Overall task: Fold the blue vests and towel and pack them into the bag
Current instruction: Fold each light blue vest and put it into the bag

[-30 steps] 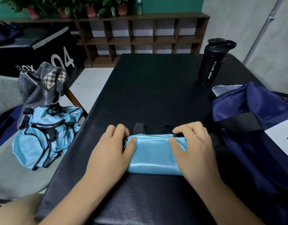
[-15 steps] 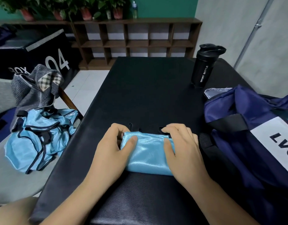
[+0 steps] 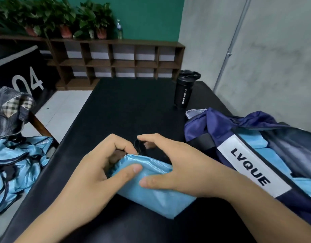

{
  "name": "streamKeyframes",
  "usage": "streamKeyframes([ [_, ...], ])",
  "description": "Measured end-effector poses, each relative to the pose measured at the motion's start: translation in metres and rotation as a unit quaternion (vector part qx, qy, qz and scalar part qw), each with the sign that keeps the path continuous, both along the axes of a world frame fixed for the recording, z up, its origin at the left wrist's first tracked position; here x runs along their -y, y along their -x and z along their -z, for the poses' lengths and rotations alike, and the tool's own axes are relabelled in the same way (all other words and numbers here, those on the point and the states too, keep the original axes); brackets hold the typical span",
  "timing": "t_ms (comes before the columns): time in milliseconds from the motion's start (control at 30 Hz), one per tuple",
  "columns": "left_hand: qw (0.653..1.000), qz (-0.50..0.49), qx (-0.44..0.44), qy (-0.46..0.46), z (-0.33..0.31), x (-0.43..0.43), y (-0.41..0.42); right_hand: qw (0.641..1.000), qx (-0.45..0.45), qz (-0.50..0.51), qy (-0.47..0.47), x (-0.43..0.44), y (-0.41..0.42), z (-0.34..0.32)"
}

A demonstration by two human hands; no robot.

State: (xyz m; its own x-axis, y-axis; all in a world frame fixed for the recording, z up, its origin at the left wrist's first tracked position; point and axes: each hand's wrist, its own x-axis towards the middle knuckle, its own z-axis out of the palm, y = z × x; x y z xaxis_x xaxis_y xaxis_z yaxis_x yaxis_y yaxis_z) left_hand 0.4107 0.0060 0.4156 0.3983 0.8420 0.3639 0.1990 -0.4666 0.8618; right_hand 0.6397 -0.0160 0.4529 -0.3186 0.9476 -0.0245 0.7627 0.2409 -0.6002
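Far left, I've got a crumpled heap of vests (image 3: 16, 172), shiny light blue with dark piping; how many are in it I can't tell. One grey cloth (image 3: 9, 109) with a plaid patch hangs just above it. On to the black worktop (image 3: 130, 106): the left hand (image 3: 97, 174) curls round the left end of one folded vest (image 3: 156, 197), thumb pressed on top. That vest is a satiny blue packet with a black strap (image 3: 139, 146) poking out behind. The right hand (image 3: 184, 169) grips its right end, fingers hooked over the far edge. Beyond stands one black sport bottle (image 3: 183, 90), upright. Far right sits one navy nylon bag (image 3: 212, 123), open, with a white label (image 3: 253, 165) and blue fabric (image 3: 253, 142) inside.
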Motion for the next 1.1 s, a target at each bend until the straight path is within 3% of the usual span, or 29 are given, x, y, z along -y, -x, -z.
streamKeyframes([
  [300, 0.983, 0.132, 0.125, 0.030, -0.037, 0.018, -0.064, 0.995, -0.073, 0.013, 0.066, 0.050, -0.063, -0.058],
  [500, 0.970, 0.178, 0.166, 0.019, -0.060, 0.011, -0.121, 0.989, -0.136, 0.050, 0.036, 0.074, -0.117, -0.099],
  [567, 0.969, 0.182, 0.168, 0.018, -0.061, 0.004, -0.139, 0.991, -0.120, 0.059, 0.018, 0.076, -0.138, -0.114],
  [733, 0.985, 0.157, -0.009, -0.065, -0.053, -0.006, -0.177, 0.994, -0.021, 0.107, 0.014, 0.076, -0.197, -0.146],
  [933, 0.944, 0.179, -0.227, -0.160, -0.047, 0.003, -0.211, 0.988, 0.104, 0.100, 0.057, 0.055, -0.242, -0.138],
  [1100, 0.920, 0.167, -0.304, -0.180, -0.041, 0.005, -0.216, 0.982, 0.158, 0.059, 0.087, 0.026, -0.249, -0.098],
])
